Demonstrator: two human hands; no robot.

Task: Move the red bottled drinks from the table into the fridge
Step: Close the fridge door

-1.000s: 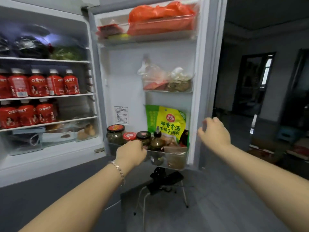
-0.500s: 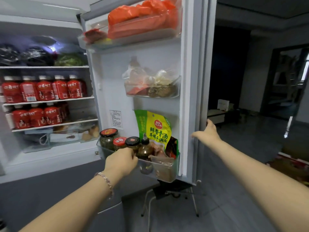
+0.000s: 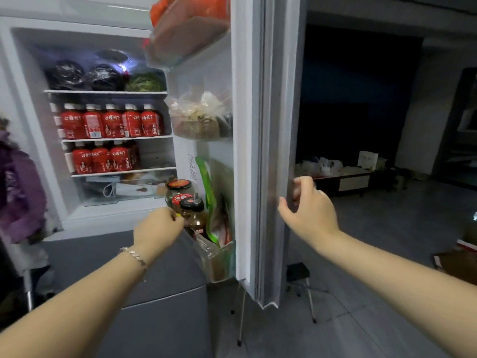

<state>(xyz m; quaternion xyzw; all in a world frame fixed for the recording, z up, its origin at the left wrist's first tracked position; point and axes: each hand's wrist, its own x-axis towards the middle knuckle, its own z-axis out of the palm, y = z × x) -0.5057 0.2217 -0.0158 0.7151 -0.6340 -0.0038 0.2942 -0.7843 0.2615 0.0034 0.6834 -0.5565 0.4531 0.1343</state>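
Note:
Several red bottled drinks (image 3: 113,122) stand in a row on the fridge's middle shelf, with more red bottles (image 3: 103,158) on the shelf below. The fridge door (image 3: 247,151) is partly swung in and I see it almost edge-on. My left hand (image 3: 157,228) grips the rim of the lowest door bin (image 3: 219,259), next to the jars. Around the door's outer edge, at about the same height, curl the fingers of my right hand (image 3: 307,210). Neither hand holds a bottle.
Jars (image 3: 180,192) and a green packet (image 3: 209,197) fill the lowest door bin; bagged food sits in the bins above. A purple garment (image 3: 18,192) hangs at the left. A small stool (image 3: 302,280) stands under the door. A low table (image 3: 346,177) is far back.
The door has swung in toward the fridge body, from facing me to nearly edge-on. Both hands moved with it, and the right hand's fingers have closed round its outer edge.

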